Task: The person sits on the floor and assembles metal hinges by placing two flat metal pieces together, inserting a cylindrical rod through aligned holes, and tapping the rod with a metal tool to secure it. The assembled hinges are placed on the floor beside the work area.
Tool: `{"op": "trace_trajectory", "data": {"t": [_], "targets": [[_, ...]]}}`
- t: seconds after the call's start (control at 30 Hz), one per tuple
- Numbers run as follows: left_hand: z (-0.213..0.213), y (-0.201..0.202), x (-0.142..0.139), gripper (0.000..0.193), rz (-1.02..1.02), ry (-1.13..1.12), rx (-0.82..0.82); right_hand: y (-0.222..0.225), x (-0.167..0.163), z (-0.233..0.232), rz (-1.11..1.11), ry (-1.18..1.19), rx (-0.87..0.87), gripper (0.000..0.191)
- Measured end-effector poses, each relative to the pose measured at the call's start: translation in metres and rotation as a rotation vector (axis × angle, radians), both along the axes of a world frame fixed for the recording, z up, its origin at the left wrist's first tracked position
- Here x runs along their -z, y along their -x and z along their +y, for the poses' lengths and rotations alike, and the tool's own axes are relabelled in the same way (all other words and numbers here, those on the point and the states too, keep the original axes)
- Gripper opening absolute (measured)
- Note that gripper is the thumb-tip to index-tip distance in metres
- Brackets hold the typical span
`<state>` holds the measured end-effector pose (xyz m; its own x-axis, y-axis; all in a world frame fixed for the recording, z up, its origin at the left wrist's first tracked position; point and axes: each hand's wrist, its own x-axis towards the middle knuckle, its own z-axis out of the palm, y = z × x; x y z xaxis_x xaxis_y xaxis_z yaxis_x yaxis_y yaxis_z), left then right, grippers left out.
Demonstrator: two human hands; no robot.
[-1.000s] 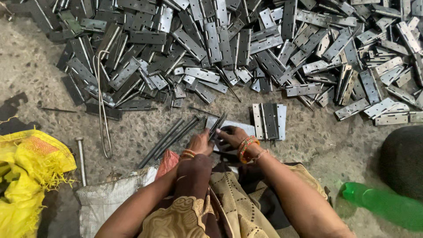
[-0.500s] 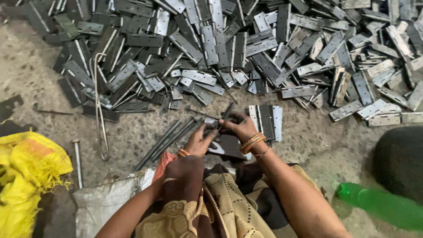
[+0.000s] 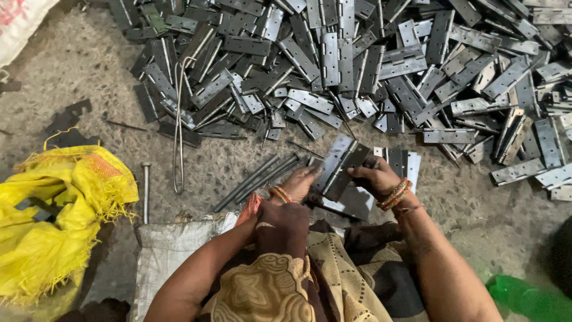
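Your left hand (image 3: 300, 182) and right hand (image 3: 374, 177) clench one grey metal hinge (image 3: 337, 166); the loose hinge heap (image 3: 381, 65) at twelve o'clock lies untouched.

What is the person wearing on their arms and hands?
Both arms are bare, with no sleeves and no gloves. The left hand has orange and gold bangles at the wrist. The right hand has a stack of orange and red bangles plus a thin thread tied just behind them.
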<state>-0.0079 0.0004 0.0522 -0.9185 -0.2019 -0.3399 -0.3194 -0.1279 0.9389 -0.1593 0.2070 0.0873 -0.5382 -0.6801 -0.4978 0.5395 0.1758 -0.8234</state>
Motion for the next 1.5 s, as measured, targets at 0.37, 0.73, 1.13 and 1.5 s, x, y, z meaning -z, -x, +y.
{"op": "trace_trajectory", "data": {"t": [0.37, 0.73, 1.13, 1.5], "targets": [[-0.103, -0.021, -0.033, 0.025, -0.255, 0.962, -0.206, 0.059, 0.004, 0.068, 0.208, -0.678, -0.111, 0.032], [-0.262, -0.038, -0.058, 0.067, -0.472, 1.219, -0.377, 0.074, 0.034, 0.102, 0.297, -0.838, 0.058, 0.031], [-0.246, -0.026, -0.063, 0.084, -0.703, 1.159, -0.281, 0.061, 0.029, 0.078, 0.734, -0.885, 0.147, 0.032], [-0.181, -0.032, -0.006, 0.044, -0.339, 0.401, -0.595, 0.013, 0.016, 0.015, 0.753, -0.509, 0.065, 0.026]]}}
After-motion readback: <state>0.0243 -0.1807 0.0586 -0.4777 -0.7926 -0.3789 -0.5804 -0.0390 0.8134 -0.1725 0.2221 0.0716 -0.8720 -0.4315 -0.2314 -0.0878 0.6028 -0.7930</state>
